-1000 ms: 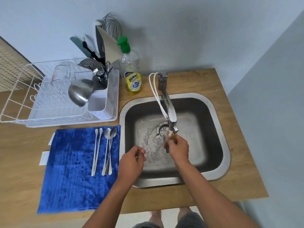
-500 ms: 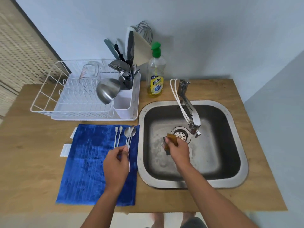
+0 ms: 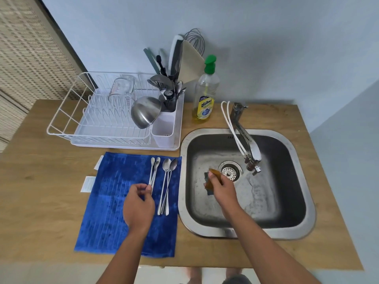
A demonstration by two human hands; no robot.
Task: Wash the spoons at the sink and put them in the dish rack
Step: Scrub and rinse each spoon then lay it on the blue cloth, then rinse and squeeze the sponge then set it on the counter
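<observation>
Steel bowl point(image 3: 145, 112) and upright utensils point(image 3: 171, 87) crowd the dish rack point(image 3: 67, 119)'s right end; its left is open.

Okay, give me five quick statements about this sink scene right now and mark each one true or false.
1. The right hand grips a brown sponge over the steel sink. True.
2. The left hand pinches the handles of the slim long-handled spoons on the blue cloth. True.
3. The green-capped dish soap bottle lies in the sink. False: it stands upright on the wooden counter, behind the sink.
4. The white wire dish rack holds nothing. False: a steel bowl and a clear measuring cup sit in it.
5. Two larger steel spoons lie on the cloth. True.
</observation>
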